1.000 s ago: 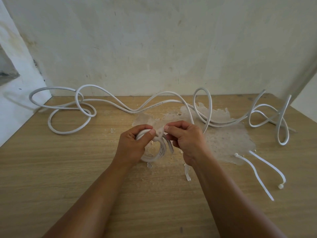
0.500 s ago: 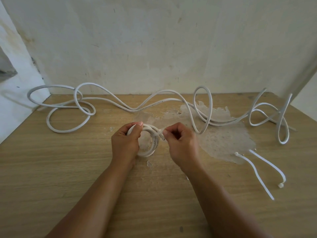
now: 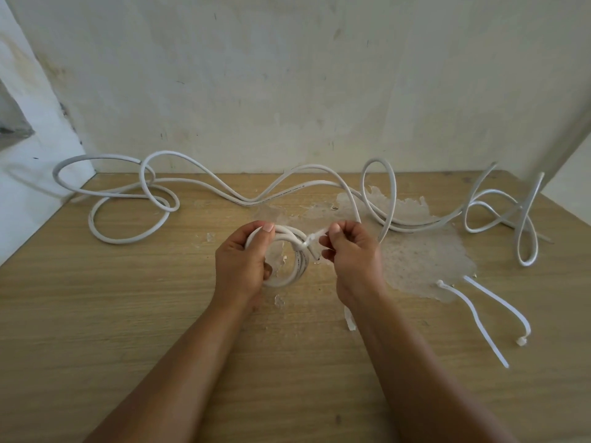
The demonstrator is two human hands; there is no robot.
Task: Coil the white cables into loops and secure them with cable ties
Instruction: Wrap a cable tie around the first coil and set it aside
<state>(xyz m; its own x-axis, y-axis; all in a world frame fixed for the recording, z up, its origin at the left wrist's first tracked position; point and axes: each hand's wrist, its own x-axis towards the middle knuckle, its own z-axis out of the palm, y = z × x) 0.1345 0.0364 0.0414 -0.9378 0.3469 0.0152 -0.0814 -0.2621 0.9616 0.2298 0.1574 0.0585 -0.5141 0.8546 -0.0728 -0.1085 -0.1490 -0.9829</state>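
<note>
Behind the left hand [image 3: 241, 260] gripping the coil [image 3: 295, 254], the right hand [image 3: 351, 254] pinches a half-hidden cable tie [image 3: 315, 238].

The desk [image 3: 128, 330] looks like wood with a matt grain, and a rough, pale patch [image 3: 425, 260] shows where its top has peeled. The white cables [image 3: 224, 190] look like smooth, slightly shiny plastic. The wall [image 3: 287, 75] is matt and stained.

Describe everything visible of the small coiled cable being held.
The coiled cable is white, round-sheathed, plastic-looking, wound into a few tight loops standing roughly upright above the wooden table. The left hand grips its left side; a white cable tie cinches its upper right, tail pinched by the right hand.
</note>
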